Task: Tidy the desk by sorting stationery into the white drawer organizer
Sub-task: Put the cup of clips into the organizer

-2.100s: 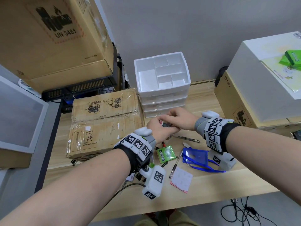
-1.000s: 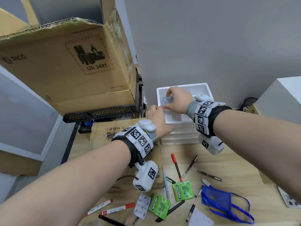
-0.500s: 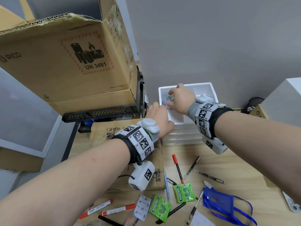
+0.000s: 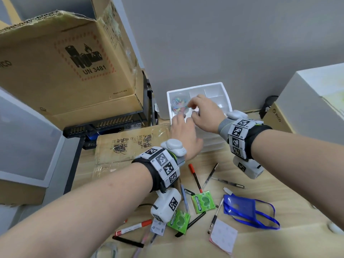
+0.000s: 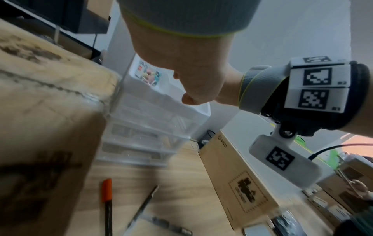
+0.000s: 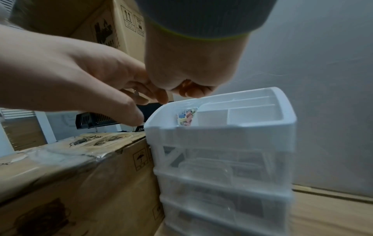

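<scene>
The white drawer organizer (image 4: pixel 226 95) stands against the wall, its top tray split into compartments. A clear box of coloured clips (image 4: pixel 179 105) lies in the tray's left compartment, also seen in the right wrist view (image 6: pixel 185 116). My right hand (image 4: pixel 191 109) hovers over the tray just right of the clip box, its fingers loosely curled and holding nothing. My left hand (image 4: pixel 179 121) reaches to the tray's front left corner with relaxed fingers (image 6: pixel 129 110); no object is plainly held. Loose pens (image 4: pixel 210 175) and red markers (image 4: pixel 133 227) lie on the desk below my wrists.
Two green gum packs (image 4: pixel 202 202), a blue badge holder (image 4: pixel 240 207) and pink sticky notes (image 4: pixel 223 237) lie on the wooden desk. A taped flat carton (image 4: pixel 130 144) butts against the organizer's left side. A big cardboard box (image 4: pixel 65 62) towers at left; a white box (image 4: pixel 316 101) stands at right.
My right hand carried the clip box up from the desk into the tray's left compartment and has now let go, drawing back to the right. My left hand stays at the tray's front edge.
</scene>
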Motion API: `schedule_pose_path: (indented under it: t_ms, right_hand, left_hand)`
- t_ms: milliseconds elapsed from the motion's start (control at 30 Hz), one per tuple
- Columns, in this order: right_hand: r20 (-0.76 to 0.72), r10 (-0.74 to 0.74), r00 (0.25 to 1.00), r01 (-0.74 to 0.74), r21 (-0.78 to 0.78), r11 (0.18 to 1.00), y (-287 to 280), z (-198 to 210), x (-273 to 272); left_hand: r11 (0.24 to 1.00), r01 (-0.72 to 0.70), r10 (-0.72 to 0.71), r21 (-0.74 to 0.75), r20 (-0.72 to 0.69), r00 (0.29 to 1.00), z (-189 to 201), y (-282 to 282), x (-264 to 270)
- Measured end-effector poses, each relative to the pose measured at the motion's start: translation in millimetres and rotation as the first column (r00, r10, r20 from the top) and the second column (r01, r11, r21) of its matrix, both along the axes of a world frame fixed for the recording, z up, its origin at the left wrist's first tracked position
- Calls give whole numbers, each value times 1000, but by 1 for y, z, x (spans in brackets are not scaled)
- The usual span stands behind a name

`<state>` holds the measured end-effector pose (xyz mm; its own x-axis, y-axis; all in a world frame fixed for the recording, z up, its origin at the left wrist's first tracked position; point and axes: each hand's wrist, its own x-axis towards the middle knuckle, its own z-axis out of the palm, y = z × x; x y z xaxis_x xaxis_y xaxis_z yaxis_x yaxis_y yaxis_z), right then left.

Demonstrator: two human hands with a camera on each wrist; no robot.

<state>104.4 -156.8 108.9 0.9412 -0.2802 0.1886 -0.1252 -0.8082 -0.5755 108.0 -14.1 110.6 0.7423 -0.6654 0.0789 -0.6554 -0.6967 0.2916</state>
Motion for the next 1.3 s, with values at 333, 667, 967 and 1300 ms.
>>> schedule_pose_path:
  t_ms: [333, 667, 967, 1300]
  right_hand:
    - [-201, -214, 956, 247, 153, 957, -31, -70, -121]
    - [-890, -75, 449, 11, -79, 997, -22, -179, -203]
    - [-886, -129, 445, -21, -155, 988, -14, -183, -189]
    - [-951, -13, 308, -75, -38, 996, -17, -159, -178]
  left_hand:
    - [863, 493, -502, -108, -293, 814, -71, -6, -84]
    - [896, 417, -264, 154, -571, 778, -126, 31, -103]
    - [920, 345, -182, 187, -575, 798, -142, 40, -109]
    - [916, 334, -149, 221, -586, 797, -123, 43, -108]
